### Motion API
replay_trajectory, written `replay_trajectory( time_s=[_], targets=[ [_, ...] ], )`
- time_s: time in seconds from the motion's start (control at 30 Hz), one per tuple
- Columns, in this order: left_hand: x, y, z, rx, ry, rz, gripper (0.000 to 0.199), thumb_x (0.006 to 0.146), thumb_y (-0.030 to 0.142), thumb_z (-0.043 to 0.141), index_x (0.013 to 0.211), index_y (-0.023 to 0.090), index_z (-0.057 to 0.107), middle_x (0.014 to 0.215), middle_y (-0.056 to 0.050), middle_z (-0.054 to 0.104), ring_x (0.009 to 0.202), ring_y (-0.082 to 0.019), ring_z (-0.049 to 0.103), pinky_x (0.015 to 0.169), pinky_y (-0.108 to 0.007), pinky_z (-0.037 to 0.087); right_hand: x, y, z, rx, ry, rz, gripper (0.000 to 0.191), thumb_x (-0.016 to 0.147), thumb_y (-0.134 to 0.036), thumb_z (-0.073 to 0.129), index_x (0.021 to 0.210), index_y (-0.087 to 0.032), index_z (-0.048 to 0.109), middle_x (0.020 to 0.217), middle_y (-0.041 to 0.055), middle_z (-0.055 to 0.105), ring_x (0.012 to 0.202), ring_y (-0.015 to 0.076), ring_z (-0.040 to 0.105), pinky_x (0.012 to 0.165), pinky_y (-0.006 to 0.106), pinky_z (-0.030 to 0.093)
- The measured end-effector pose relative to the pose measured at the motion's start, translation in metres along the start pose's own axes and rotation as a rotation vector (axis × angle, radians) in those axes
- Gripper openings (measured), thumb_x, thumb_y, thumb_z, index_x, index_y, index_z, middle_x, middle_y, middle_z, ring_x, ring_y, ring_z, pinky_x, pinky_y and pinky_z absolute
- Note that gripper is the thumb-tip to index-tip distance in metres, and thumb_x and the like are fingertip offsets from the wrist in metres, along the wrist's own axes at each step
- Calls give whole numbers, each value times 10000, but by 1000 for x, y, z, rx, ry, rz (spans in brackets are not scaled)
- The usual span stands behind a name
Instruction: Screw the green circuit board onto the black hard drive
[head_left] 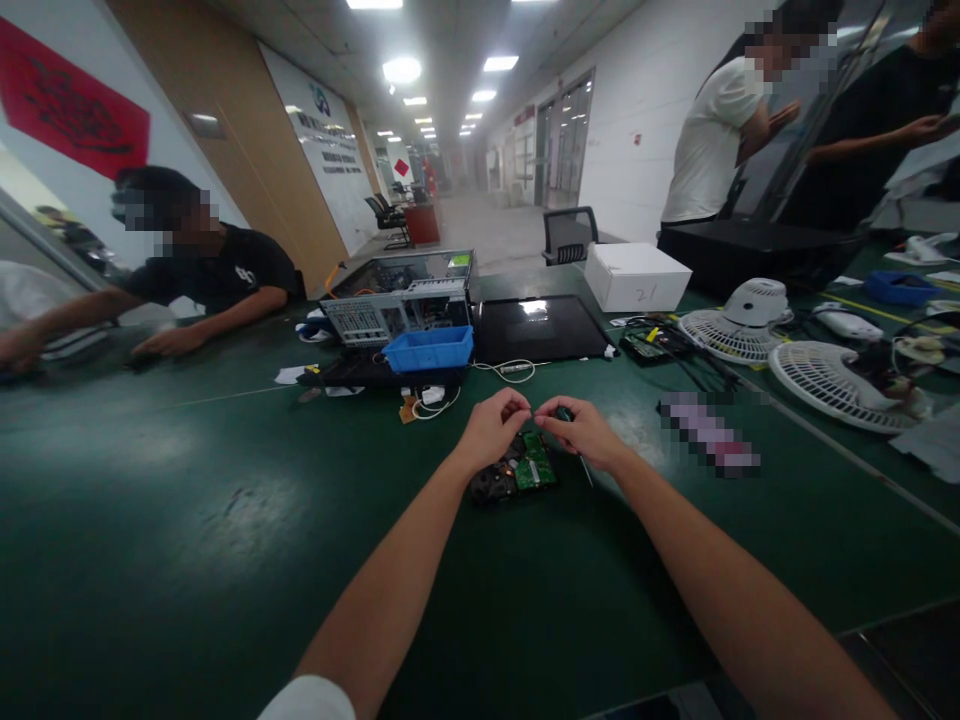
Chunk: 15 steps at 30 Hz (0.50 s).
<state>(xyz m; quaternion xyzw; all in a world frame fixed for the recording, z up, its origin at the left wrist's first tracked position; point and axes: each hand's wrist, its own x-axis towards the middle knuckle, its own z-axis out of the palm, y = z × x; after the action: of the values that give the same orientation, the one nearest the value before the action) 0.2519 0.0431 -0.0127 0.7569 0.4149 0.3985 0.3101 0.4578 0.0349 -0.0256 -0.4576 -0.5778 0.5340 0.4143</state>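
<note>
On the green table lies a small black device with an exposed green circuit board [535, 472]; its exact kind is hard to tell. My left hand [491, 430] hovers over its far left side, thumb and fingertips pinched; whatever is between them is too small to make out. Close beside it, almost fingertip to fingertip, is my right hand [583, 432]. A thin screwdriver [587, 472] is tucked in the right hand, its dark handle under the fingers and its shaft pointing down toward the table. The right thumb and forefinger are also pinched together.
Beyond my hands are a blue tray [429, 350], an open computer case [397, 300], a black flat panel [536, 328] and a white box [636, 277]. White fan parts [731, 330] and cables lie to the right. One person sits at left; two stand at right.
</note>
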Motion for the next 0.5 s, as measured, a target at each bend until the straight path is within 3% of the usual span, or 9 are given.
replay_trajectory(
  time_s=[0.2, 0.5],
  targets=[
    [-2, 12, -3, 47, -5, -42, 90, 913, 236, 619, 953, 207, 694, 910, -10, 728, 835, -163, 671, 748, -270, 514, -5, -10, 8, -233, 34, -77, 419, 801, -553, 722, 993, -183, 684, 570, -51, 545, 469, 96, 437, 444, 229, 322],
    [0, 1, 0, -77, -10, -119, 87, 894, 210, 644, 961, 190, 696, 892, -33, 752, 788, -165, 705, 752, -283, 549, -5, -12, 8, -536, 121, -249, 303, 879, -486, 666, 924, -195, 738, 730, 9, 685, 634, 151, 572, 627, 277, 434]
  ],
)
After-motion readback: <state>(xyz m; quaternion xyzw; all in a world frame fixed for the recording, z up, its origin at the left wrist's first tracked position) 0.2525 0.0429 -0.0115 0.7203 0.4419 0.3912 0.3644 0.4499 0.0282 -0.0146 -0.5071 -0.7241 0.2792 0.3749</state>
